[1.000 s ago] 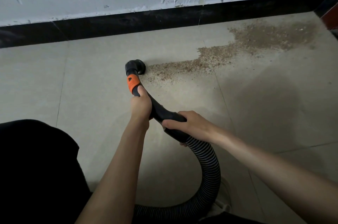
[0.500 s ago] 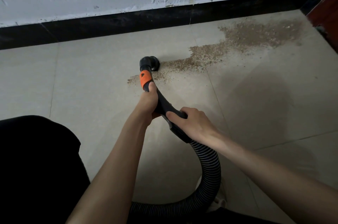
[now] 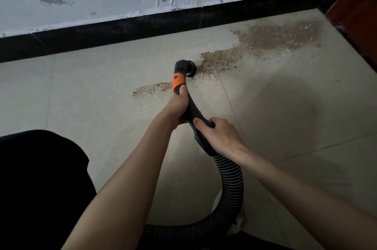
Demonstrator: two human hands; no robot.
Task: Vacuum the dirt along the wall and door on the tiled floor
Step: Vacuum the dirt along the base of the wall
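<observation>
From the head view, the left hand [image 3: 178,104] grips the black curved vacuum wand just below its orange collar [image 3: 177,83] to steer, while the right hand [image 3: 219,134] wraps the wand's rear end where the ribbed grey hose [image 3: 232,178] joins, taking its weight. The round black nozzle [image 3: 186,68] sits on the beige tiled floor [image 3: 102,96] at the edge of the brown gritty dirt trail [image 3: 265,39], which runs toward the reddish-brown door [image 3: 359,4] near the black skirting [image 3: 122,29]. A small patch [image 3: 151,90] lies left of the wand, likely needing another pass.

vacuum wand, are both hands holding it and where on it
Yes. The left hand grips the vacuum wand just below its orange collar; the right hand grips the handle end above the ribbed hose.
</observation>
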